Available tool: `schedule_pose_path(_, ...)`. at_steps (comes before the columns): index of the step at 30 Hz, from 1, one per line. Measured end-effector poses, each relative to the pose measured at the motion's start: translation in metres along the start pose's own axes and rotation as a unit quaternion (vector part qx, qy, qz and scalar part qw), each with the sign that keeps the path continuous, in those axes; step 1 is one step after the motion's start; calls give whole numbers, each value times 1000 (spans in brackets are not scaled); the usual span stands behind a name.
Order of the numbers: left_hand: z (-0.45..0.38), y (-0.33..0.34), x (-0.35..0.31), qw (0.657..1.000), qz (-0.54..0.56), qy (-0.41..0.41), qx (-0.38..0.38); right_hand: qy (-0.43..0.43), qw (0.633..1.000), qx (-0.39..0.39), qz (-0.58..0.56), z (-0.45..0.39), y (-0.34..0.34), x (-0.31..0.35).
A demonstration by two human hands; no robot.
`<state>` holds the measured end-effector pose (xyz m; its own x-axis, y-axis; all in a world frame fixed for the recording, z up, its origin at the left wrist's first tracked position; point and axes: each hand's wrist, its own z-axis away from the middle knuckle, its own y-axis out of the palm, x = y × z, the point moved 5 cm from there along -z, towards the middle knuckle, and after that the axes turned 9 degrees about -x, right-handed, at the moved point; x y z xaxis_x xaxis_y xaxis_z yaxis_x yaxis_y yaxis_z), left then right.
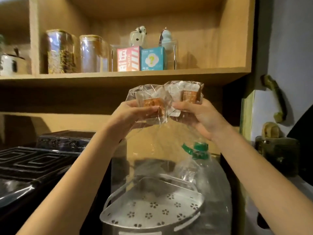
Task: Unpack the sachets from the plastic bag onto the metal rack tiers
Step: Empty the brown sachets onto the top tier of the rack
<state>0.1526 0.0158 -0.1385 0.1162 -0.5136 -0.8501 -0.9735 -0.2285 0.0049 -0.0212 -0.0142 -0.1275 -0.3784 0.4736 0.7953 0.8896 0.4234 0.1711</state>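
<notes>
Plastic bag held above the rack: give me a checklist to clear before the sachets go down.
1. Left hand grips the plastic bag around a sachet: ok.
2. Right hand grips a second sachet: ok.
3. Sachets out of the bag: not ok, both look wrapped in plastic.
4. Top tier of the metal rack free of items: ok.
5. Bag mouth located: cannot tell.
6. Lower tiers free: cannot tell, hidden.

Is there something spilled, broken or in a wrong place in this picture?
Nothing is spilled or broken. One oddity: the plastic bag is held upside down, the sachets bunched at its upper end in the left hand and right hand, its open end hanging toward the rack. The rack tier in view holds no sachets.
</notes>
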Motion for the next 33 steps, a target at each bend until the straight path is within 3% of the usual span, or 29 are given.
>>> schedule_pose_path(8, -41, -15, -43, 993, -64, 88, 52, -60, 998, -33, -15, -51, -1, -1)
schedule_pose_path(14, -48, -26, -16, 989, -94, 113, -2, -69, 997, -42, -22, -61, -11, -38)
schedule_pose_path(26, 1, -29, 122, 994, -13, -103, -17, 130, 990, -33, 32, -14, -47, -160)
schedule_pose_path(30, 15, -31, 140, 989, -11, -138, -41, 197, 980, 6, 31, 2, -53, -182)
schedule_pose_path(33, 18, -34, 141, 989, -11, -137, -56, 188, 981, -1, -41, 1, -57, -181)
